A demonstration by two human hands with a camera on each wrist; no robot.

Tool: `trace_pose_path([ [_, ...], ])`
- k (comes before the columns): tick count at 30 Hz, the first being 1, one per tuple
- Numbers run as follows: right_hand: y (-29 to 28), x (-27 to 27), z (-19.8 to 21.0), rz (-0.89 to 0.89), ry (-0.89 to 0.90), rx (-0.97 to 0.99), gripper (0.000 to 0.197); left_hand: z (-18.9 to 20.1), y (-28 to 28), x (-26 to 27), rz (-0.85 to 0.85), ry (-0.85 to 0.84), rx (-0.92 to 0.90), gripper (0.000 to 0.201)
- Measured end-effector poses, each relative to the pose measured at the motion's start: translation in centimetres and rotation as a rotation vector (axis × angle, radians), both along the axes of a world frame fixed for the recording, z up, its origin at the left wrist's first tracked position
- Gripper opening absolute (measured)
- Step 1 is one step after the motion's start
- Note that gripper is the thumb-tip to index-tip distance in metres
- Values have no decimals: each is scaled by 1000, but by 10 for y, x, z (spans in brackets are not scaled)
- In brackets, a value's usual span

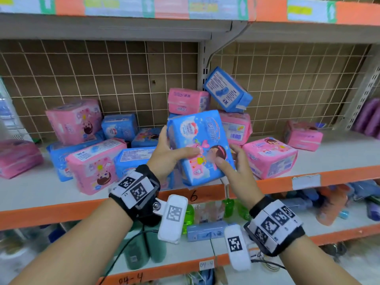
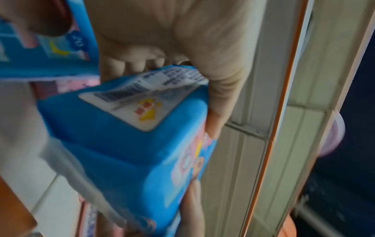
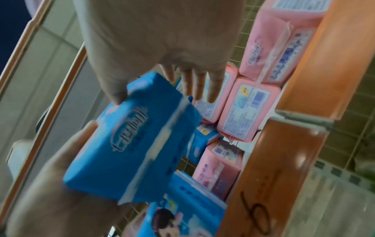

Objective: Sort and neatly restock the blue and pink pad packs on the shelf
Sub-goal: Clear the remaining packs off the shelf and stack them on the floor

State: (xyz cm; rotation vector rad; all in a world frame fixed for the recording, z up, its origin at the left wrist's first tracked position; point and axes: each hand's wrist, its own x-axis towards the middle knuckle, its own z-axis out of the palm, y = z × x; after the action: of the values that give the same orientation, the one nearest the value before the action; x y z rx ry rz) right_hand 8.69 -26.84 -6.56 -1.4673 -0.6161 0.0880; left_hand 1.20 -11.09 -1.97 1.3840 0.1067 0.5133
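Blue plastic wraps the pack (image 1: 200,147) that is held up in front of the shelf (image 1: 339,153) by both hands. The left hand (image 1: 167,153) is curled round its left edge, thumb laid across the printed front and fingers tucked behind. The right hand (image 1: 232,163) is set at the lower right corner, thumb pressed on the front; in the right wrist view its fingers (image 3: 199,85) are seen stretched out straight behind the pack, perhaps not touching it, as that picture is blurred. The pack is tilted, its top leaning left, above the orange shelf edge (image 1: 205,194). Behind it, pink packs (image 1: 188,100) and another blue pack (image 1: 228,89) are heaped against the wire grid (image 1: 102,68). Bare shelf is seen between the pink packs at right.
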Motion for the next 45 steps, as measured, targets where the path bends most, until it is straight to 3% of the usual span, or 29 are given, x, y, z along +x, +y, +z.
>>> trace_pose_path([
  [3, 0, -1, 5, 239, 259, 140, 61, -8, -6, 0, -80, -57, -106, 71],
  [6, -3, 3, 10, 290, 268, 159, 66, -12, -4, 3, -65, -23, -47, 66],
  [11, -13, 14, 18, 192, 27, 110, 64, -10, 14, 3, 101, 30, 305, 87],
  [16, -19, 19, 24, 37, -350, -153, 75, -12, 22, 0, 107, 27, 475, 94],
  [18, -17, 18, 24, 29, -390, -153, 73, -14, 20, 0, 125, 14, 420, 97],
  [20, -13, 16, 20, 50, -322, -69, 73, -16, 15, 1, 126, -24, 276, 98],
  [25, 8, 4, 2, 245, 133, 209, 72, -27, -18, 4, -99, -22, 138, 53],
  [27, 12, 2, -2, 261, 200, 173, 64, -30, -21, 3, -59, 19, 71, 56],
  [29, 11, 4, 0, 128, 45, 8, 52, -29, -14, 2, 1, 55, 58, 78],
  [32, 4, 12, 12, -112, -299, -157, 69, -22, -1, -1, 152, 136, 368, 117],
  [35, -3, 16, 33, -239, -636, -145, 98, -7, 7, -2, 238, 186, 682, 124],
  [37, -7, 19, 48, -128, -715, -216, 102, 5, 10, 2, 259, 257, 935, 119],
  [41, -4, 31, 60, -9, -907, -656, 92, 14, 10, 11, 125, 332, 1412, 104],
  [43, 0, 36, 61, 47, -944, -851, 95, 15, 10, 14, 33, 352, 1487, 104],
  [45, 5, 39, 60, 99, -867, -916, 103, 12, 12, 17, 17, 347, 1448, 108],
])
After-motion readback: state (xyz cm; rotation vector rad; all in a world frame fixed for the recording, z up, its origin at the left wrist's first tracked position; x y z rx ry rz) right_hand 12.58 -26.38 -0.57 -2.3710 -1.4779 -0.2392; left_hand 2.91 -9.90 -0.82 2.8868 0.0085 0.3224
